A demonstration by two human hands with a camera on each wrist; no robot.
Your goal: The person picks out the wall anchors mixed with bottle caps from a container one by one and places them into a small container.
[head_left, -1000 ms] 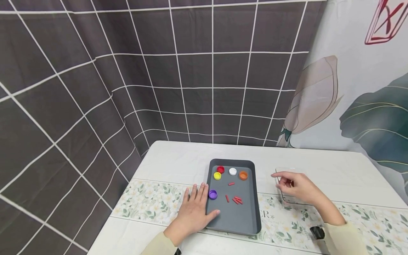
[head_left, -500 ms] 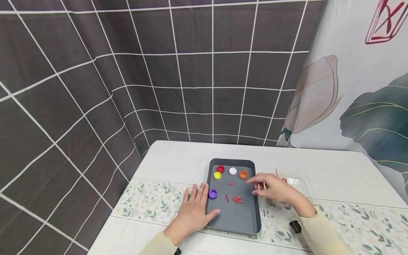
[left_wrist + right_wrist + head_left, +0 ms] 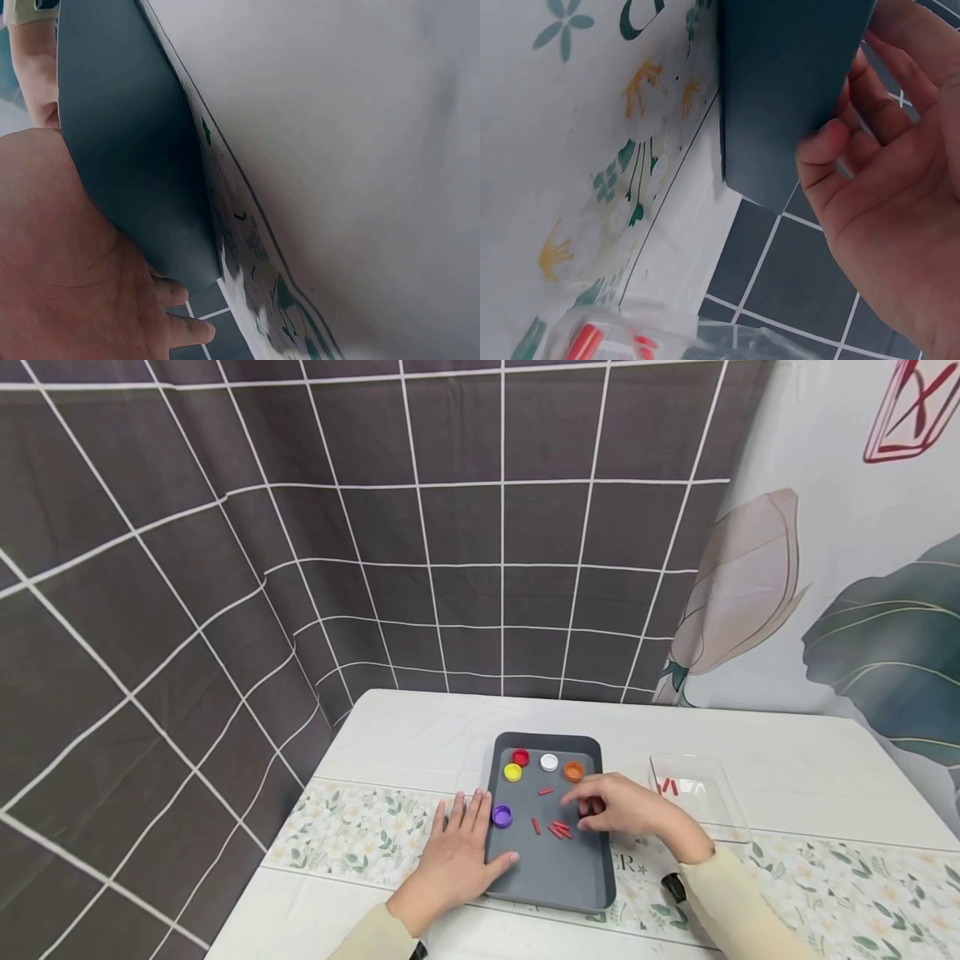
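Observation:
My left hand [image 3: 455, 852] lies flat with straight fingers against the left rim of a grey tray [image 3: 543, 881]; the left wrist view shows the palm [image 3: 82, 255] beside the tray wall. Above the tray's right side hovers my right hand [image 3: 626, 808], fingers bent and nothing visible between them. Short red sticks lie just left of its fingertips: a loose cluster [image 3: 558, 830], one single stick [image 3: 536, 826] and another [image 3: 545, 792]. Round caps also sit in the tray: red [image 3: 520, 757], yellow [image 3: 512, 772], white [image 3: 549, 762], orange [image 3: 573, 771] and purple [image 3: 502, 816].
Right of the tray stands a clear plastic box [image 3: 723, 802] with a few red sticks [image 3: 666, 786] in it. A white floral cloth [image 3: 360, 831] covers the table. Behind hangs a dark curtain [image 3: 457, 602] with white grid lines.
My right hand has moved left from over the clear box to over the tray, uncovering the sticks in the box. The left hand stays in place.

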